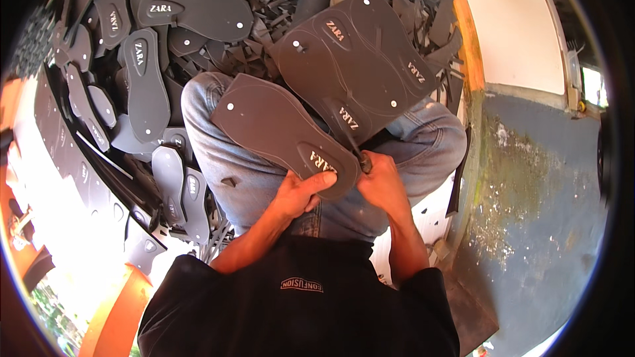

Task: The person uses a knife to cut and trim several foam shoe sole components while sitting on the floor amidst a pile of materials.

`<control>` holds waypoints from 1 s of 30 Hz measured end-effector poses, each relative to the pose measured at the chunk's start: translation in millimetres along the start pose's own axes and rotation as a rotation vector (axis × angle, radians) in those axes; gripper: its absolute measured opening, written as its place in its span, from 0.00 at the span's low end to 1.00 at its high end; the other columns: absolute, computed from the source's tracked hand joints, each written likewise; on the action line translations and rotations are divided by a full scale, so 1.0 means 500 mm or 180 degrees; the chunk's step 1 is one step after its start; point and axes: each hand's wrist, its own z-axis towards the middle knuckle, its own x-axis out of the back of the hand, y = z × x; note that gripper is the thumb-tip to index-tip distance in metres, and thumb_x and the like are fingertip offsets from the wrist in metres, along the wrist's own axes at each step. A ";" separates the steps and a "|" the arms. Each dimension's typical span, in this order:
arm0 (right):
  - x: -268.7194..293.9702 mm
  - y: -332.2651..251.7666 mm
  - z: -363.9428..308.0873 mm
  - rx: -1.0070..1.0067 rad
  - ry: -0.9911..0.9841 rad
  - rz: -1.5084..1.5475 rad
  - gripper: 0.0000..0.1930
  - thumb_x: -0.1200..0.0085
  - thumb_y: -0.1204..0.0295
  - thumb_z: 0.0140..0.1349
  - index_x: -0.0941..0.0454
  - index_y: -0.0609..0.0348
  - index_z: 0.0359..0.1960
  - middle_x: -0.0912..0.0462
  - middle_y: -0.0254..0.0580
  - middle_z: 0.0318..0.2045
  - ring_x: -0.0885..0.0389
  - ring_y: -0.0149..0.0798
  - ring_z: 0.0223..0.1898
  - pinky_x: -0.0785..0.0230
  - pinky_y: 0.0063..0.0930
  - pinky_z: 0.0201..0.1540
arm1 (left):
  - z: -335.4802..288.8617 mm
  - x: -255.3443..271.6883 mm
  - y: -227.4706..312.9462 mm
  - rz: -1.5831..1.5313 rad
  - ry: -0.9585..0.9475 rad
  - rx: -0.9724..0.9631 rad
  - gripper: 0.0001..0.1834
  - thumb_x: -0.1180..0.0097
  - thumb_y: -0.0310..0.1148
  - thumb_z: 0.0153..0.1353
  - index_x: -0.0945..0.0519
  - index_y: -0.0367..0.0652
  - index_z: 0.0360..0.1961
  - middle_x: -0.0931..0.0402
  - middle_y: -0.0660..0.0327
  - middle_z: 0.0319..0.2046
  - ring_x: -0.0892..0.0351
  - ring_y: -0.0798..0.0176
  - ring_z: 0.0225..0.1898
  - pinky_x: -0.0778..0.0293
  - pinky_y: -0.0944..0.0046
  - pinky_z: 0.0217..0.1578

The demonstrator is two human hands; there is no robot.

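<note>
Over my crossed legs [228, 139] lies a dark brown foam sandal sole [271, 116], with a strip of uncut sheet still along its far edge. My left hand [299, 193] grips its near end, thumb on top beside the raised printed oval and fingers underneath. Close to the sole's right edge, my right hand [382, 182] is closed around a thin, dark, knife-like tool [356, 149]. Its blade points up and left, between the sole and a larger foam sheet [360, 59]. That sheet rests tilted over my right knee, with several sole outlines and white dots on it.
Several cut soles [147, 86] lie heaped at the left and far side. Dark foam offcuts [254, 39] fill the gaps between them. A wooden edge [468, 33] runs along the right, beside a stained blue-grey surface [536, 185]. Bright light washes out the lower left.
</note>
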 end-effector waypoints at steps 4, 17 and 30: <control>0.019 -0.027 -0.007 -0.0953 -0.0536 0.2269 0.12 0.47 0.65 0.62 0.24 0.61 0.25 0.29 0.29 0.15 0.34 0.24 0.15 0.43 0.21 0.19 | -0.019 0.020 -0.001 0.0092 -0.0065 0.0184 0.19 0.38 0.33 0.56 0.27 0.39 0.47 0.24 0.63 0.31 0.32 0.77 0.18 0.41 0.77 0.11; -0.011 -0.055 -0.075 -0.0674 -0.0562 0.2702 0.14 0.43 0.67 0.61 0.29 0.63 0.21 0.32 0.29 0.13 0.38 0.21 0.16 0.45 0.22 0.18 | -0.047 -0.061 0.043 -0.0849 0.1643 -0.0429 0.20 0.43 0.41 0.60 0.28 0.36 0.44 0.22 0.57 0.34 0.20 0.64 0.32 0.21 0.66 0.35; -0.024 0.009 -0.086 0.0217 -0.0174 -0.0424 0.14 0.42 0.69 0.55 0.31 0.63 0.19 0.32 0.51 0.10 0.34 0.52 0.14 0.41 0.38 0.19 | -0.049 -0.059 0.033 -0.0866 0.1566 -0.0439 0.20 0.43 0.42 0.60 0.29 0.35 0.43 0.23 0.58 0.32 0.20 0.65 0.30 0.21 0.66 0.31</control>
